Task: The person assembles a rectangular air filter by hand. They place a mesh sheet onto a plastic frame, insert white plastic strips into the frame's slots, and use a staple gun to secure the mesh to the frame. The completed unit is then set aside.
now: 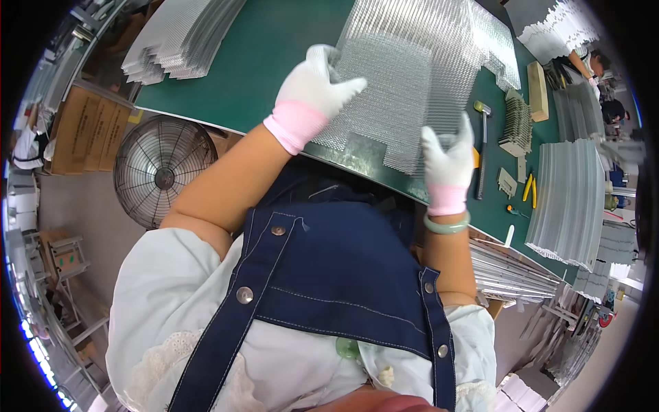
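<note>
A silvery metal mesh sheet [386, 89] with a notched lower edge lies at the front of the green table, overlapping a larger, shinier mesh sheet [446, 38]. My left hand [312, 89], in a white glove with a pink cuff, is at the smaller sheet's left edge, thumb stretched out and fingers apart from it. Beside the sheet's lower right edge is my right hand [447, 161], gloved alike, thumb and fingers spread upward. Neither hand visibly grips anything; whether fingertips touch the mesh I cannot tell.
On the green table [274, 41], a hammer [482, 147], slotted plates [516, 123], a wooden block [537, 90] and yellow-handled pliers [529, 190] lie to the right. Stacked sheets stand left [182, 38] and right [566, 199]. A floor fan [165, 172] is left. Another person [587, 65] works far right.
</note>
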`<action>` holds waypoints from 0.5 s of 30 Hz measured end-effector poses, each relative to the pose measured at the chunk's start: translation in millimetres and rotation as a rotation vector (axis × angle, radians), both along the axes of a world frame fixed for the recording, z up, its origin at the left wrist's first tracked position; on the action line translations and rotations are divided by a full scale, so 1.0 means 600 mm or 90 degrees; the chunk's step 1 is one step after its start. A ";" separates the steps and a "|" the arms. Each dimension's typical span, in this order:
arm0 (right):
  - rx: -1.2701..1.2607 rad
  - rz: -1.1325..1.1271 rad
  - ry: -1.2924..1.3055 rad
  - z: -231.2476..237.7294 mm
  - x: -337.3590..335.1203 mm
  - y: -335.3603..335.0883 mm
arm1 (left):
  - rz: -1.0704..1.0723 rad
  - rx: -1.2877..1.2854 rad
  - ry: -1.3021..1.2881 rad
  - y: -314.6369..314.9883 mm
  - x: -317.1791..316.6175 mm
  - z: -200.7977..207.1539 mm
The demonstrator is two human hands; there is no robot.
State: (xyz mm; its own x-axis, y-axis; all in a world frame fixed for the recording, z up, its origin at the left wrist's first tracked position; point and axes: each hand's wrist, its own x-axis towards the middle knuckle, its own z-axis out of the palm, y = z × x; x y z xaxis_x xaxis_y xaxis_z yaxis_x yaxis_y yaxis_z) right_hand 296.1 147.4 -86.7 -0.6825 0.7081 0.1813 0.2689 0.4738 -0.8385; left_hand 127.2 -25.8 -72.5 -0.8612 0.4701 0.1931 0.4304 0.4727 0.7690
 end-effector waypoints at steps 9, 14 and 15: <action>0.224 0.047 -0.353 -0.101 -0.048 0.044 | -0.005 -0.295 -0.017 0.028 -0.014 -0.099; 0.198 0.066 -0.422 -0.092 -0.054 0.047 | -0.012 -0.297 -0.016 0.030 -0.021 -0.107; 0.190 0.067 -0.427 -0.089 -0.057 0.047 | -0.015 -0.306 -0.020 0.032 -0.024 -0.106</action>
